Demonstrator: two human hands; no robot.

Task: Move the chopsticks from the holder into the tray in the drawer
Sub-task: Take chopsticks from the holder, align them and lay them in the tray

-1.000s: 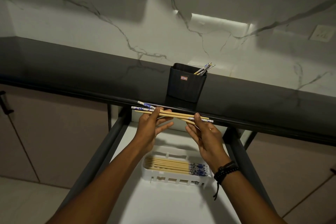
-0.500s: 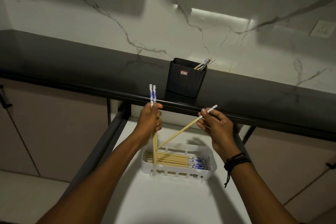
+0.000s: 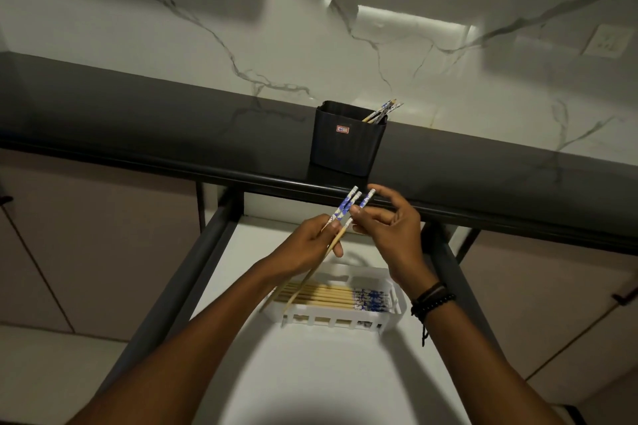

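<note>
Above the open drawer (image 3: 221,238), my left hand (image 3: 307,245) grips three wooden chopsticks (image 3: 347,209) with blue-patterned tops, slanting down-left towards the white tray (image 3: 331,319). My right hand (image 3: 390,228) pinches the top of one of them between thumb and forefinger, its other fingers spread. Several chopsticks (image 3: 331,297) lie side by side in the tray, patterned ends to the right. The black holder (image 3: 347,140) stands on the dark counter, with a few chopsticks (image 3: 381,111) leaning out of its right corner.
The dark countertop edge (image 3: 172,162) runs just above my hands. A marble wall rises behind it, with a socket (image 3: 607,41) at the right. Closed cabinet doors (image 3: 96,245) flank the drawer. The drawer's white floor (image 3: 310,373) stretches in front of the tray.
The chopsticks were split between my hands half a second ago. Now they are together in my left hand, tilted up-right, and my right hand has come in to their tops.
</note>
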